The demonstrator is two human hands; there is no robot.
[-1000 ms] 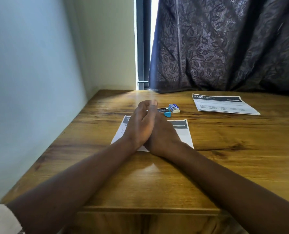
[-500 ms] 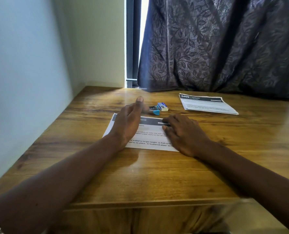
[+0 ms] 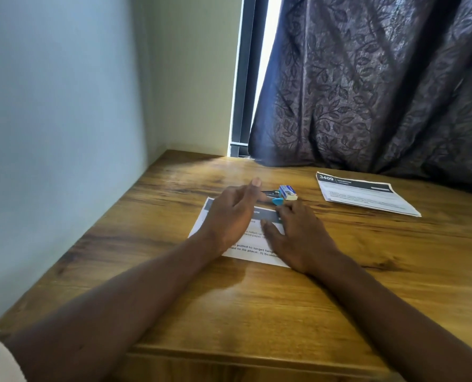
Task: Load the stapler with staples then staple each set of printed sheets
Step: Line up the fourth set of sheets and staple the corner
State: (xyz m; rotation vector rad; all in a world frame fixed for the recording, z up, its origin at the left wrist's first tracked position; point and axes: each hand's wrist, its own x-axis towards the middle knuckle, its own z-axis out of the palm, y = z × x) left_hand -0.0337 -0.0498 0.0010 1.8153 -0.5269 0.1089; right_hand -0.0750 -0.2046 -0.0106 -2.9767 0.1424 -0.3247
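Both hands rest on the near set of printed sheets, closer together than half a second ago.

The left hand (image 3: 229, 213) is released and tilted on edge, grasping nothing; the right hand (image 3: 298, 235), flat and released, has slid left along the near sheets (image 3: 252, 253). The stapler (image 3: 270, 193) and staple box (image 3: 287, 192) lie just beyond the fingers on the wooden surface (image 3: 257, 299). The second set of sheets (image 3: 364, 197) lies well apart at right.
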